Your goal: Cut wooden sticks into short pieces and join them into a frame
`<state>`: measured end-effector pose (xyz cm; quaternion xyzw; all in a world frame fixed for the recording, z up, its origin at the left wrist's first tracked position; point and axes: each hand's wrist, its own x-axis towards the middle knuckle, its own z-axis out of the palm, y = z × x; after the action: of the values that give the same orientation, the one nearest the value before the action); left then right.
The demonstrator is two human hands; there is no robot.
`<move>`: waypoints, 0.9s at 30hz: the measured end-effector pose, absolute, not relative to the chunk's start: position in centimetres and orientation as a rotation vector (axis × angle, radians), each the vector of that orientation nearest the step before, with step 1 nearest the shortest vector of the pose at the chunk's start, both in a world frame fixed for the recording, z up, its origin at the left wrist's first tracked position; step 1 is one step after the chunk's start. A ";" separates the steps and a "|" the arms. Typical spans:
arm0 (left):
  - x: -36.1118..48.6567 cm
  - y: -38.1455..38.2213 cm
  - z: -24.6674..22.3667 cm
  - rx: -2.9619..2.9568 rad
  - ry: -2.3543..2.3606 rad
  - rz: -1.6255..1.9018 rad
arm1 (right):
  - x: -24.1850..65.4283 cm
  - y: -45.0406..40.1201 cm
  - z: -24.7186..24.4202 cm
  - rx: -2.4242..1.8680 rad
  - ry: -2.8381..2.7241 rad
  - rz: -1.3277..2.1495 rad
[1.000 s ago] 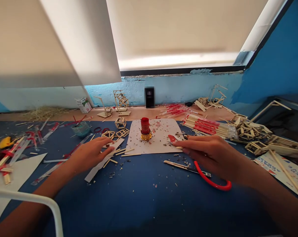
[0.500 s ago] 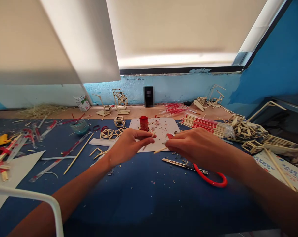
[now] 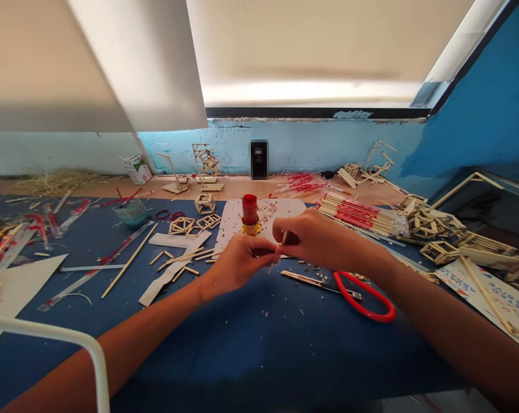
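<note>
My left hand (image 3: 240,261) and my right hand (image 3: 313,238) meet over the front of a white sheet (image 3: 231,217). A small wooden stick (image 3: 284,237) stands up from my right fingers. The left fingertips pinch a thin piece beside it, blurred where the hands touch. Just behind them is a red bottle (image 3: 250,209) on a gold-coloured base. Nearer the front, a cutter knife (image 3: 309,279) lies beside the red handle (image 3: 365,311) of a tool. Sticks and paper strips (image 3: 167,281) lie left of my left hand.
Small wooden frames (image 3: 182,225) stand at the back left, near a glass bowl (image 3: 132,212). Bundled sticks (image 3: 354,213) and more wooden frames (image 3: 434,223) lie to the right. A white curved bar (image 3: 93,344) crosses the lower left, over my left forearm.
My right hand has moved left and now meets my left hand. The view has shifted slightly, and the gold base and more sticks beside my left hand now show.
</note>
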<state>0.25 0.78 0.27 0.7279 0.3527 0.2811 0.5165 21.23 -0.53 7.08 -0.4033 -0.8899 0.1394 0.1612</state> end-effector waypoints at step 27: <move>-0.4 -0.6 -0.3 1.879 0.991 0.616 | 21.1 -0.2 1.8 -1.099 -2.090 1.109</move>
<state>-0.44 -0.58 -0.30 0.7595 0.4005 0.2488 0.4482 21.07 -0.16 1.80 -0.4065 -0.7729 0.4100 0.2630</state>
